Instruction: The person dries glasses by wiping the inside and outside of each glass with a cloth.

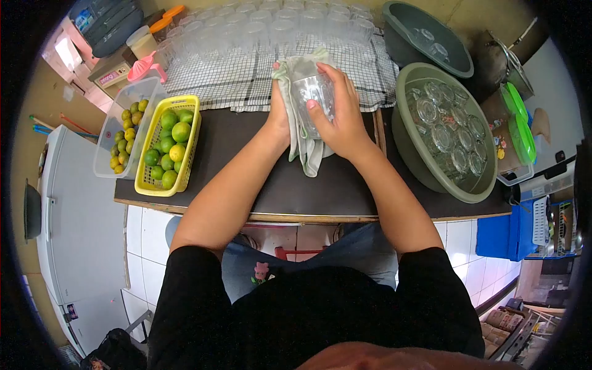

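Note:
A clear drinking glass (313, 102) is between my hands above the dark table, tilted, with a pale green-and-white cloth (303, 151) against its left side. My left hand (279, 108) is closed on the cloth, pressing it to the glass; its fingers are mostly hidden behind the fabric. My right hand (342, 114) grips the glass from the right, thumb across the front and fingers round the far side. The lower end of the cloth hangs down toward the table.
Upturned glasses (265, 31) stand in rows on a checked cloth (209, 83) at the back. At right, a green basin (404, 142) holds several glasses, near a darker basin (394, 31). A yellow basket (147, 185) of limes and a clear container (102, 166) of small citrus stand left.

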`<action>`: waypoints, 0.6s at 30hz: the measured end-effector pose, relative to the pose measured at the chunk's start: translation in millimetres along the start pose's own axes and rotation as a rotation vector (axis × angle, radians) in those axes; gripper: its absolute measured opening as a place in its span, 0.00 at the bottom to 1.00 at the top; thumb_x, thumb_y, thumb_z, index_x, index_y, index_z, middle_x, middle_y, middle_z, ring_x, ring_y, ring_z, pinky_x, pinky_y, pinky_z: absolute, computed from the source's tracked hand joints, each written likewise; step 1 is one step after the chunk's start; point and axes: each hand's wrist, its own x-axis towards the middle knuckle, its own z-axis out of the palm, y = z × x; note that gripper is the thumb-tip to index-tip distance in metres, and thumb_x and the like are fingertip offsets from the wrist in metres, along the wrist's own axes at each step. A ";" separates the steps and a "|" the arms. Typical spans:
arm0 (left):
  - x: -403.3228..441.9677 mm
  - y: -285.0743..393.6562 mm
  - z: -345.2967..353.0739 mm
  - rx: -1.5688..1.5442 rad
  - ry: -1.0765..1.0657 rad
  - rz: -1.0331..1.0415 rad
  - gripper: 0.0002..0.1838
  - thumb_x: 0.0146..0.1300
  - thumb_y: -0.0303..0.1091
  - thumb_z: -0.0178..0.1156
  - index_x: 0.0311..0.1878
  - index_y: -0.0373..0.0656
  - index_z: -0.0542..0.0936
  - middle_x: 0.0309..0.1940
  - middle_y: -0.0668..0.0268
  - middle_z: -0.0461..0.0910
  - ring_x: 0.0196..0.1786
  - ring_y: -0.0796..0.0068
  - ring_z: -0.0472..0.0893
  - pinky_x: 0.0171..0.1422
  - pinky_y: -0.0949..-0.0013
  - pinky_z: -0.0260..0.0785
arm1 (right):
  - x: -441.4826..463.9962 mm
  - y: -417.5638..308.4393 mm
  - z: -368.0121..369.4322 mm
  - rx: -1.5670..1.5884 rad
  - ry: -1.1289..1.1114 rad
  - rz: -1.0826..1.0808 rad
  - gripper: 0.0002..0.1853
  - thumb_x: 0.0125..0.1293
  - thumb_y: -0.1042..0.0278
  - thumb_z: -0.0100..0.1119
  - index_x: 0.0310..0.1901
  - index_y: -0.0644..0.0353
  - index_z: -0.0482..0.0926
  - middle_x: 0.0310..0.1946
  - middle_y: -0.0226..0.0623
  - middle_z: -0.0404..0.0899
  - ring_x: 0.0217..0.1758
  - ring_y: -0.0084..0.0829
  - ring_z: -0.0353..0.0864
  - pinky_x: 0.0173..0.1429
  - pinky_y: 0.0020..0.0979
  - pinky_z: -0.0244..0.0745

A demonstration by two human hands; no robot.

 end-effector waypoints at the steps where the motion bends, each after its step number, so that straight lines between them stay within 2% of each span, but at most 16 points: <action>1: -1.3 -3.6 2.1 0.036 0.019 0.035 0.46 0.78 0.76 0.33 0.72 0.43 0.74 0.61 0.56 0.83 0.62 0.57 0.84 0.70 0.52 0.77 | -1.1 0.2 1.5 0.001 0.003 0.004 0.36 0.66 0.64 0.67 0.73 0.64 0.66 0.64 0.53 0.74 0.68 0.55 0.72 0.75 0.50 0.63; 6: -12.4 -26.0 24.3 0.151 0.024 0.111 0.42 0.82 0.71 0.31 0.76 0.44 0.70 0.67 0.58 0.78 0.69 0.62 0.79 0.77 0.57 0.70 | 0.3 12.4 0.8 -0.160 0.183 -0.107 0.36 0.61 0.64 0.67 0.70 0.65 0.68 0.65 0.56 0.72 0.65 0.56 0.72 0.74 0.50 0.62; 8: -10.3 -41.1 26.9 0.217 0.046 0.188 0.39 0.84 0.68 0.32 0.76 0.44 0.69 0.68 0.59 0.77 0.70 0.63 0.78 0.78 0.59 0.69 | 4.6 16.2 -4.1 -0.191 0.252 -0.129 0.35 0.62 0.65 0.67 0.69 0.66 0.69 0.65 0.56 0.72 0.65 0.56 0.72 0.73 0.51 0.64; 9: -8.5 -45.9 27.3 0.277 0.056 0.210 0.38 0.86 0.64 0.31 0.76 0.41 0.70 0.65 0.61 0.79 0.66 0.68 0.80 0.74 0.61 0.72 | 7.1 17.2 -6.1 -0.203 0.286 -0.143 0.34 0.62 0.65 0.67 0.69 0.66 0.69 0.65 0.56 0.72 0.66 0.57 0.72 0.73 0.52 0.64; 12: -8.5 -44.8 25.1 0.293 0.062 0.193 0.37 0.86 0.64 0.32 0.75 0.40 0.70 0.63 0.61 0.79 0.63 0.69 0.81 0.70 0.62 0.74 | 10.1 16.0 -10.8 -0.123 0.244 -0.086 0.33 0.64 0.66 0.66 0.70 0.68 0.68 0.64 0.57 0.72 0.67 0.57 0.73 0.74 0.50 0.66; 15: -10.1 -25.3 31.0 0.131 0.115 0.202 0.37 0.86 0.63 0.30 0.72 0.40 0.72 0.61 0.58 0.82 0.61 0.65 0.84 0.67 0.61 0.78 | 9.6 10.9 -5.3 -0.001 0.150 -0.029 0.34 0.66 0.67 0.66 0.72 0.68 0.67 0.65 0.57 0.72 0.67 0.56 0.73 0.75 0.49 0.67; 18: -5.3 -1.2 14.1 0.084 0.071 0.230 0.37 0.85 0.64 0.30 0.69 0.42 0.75 0.57 0.57 0.84 0.58 0.61 0.86 0.65 0.56 0.81 | 5.5 5.1 2.6 0.041 0.029 -0.044 0.37 0.67 0.65 0.66 0.76 0.65 0.66 0.66 0.56 0.72 0.68 0.55 0.73 0.76 0.49 0.66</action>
